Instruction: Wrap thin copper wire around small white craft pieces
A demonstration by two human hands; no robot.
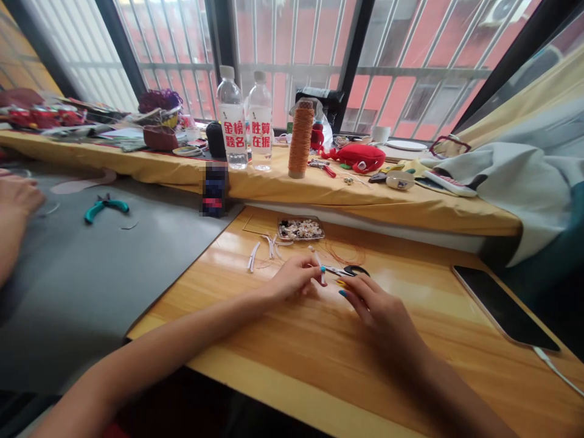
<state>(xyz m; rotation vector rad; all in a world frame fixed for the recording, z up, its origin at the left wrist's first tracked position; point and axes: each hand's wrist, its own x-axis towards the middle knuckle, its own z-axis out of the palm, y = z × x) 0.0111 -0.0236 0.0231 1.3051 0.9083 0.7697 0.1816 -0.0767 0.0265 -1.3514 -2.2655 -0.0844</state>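
My left hand (298,277) is closed in a pinch on a narrow white strip (323,280), which sticks out past the fingertips. Just to its right, my right hand (374,298) has thumb and fingers drawn together around a small yellow thing (341,283); what it is I cannot make out. Behind the fingers is a pair of scissors (356,271) with a black handle, its blades pointing toward my left hand. Several more white strips (253,257) lie on the wooden table, and a loop of thin orange thread (347,252) rests behind the scissors.
A clear box of small beads (301,229) stands at the table's back. A phone (504,307) with a cable lies right. On the grey mat (150,261) are teal pliers (106,208) and another person's hand (18,201). Bottles (232,121) and an orange thread spool (301,140) stand on the ledge.
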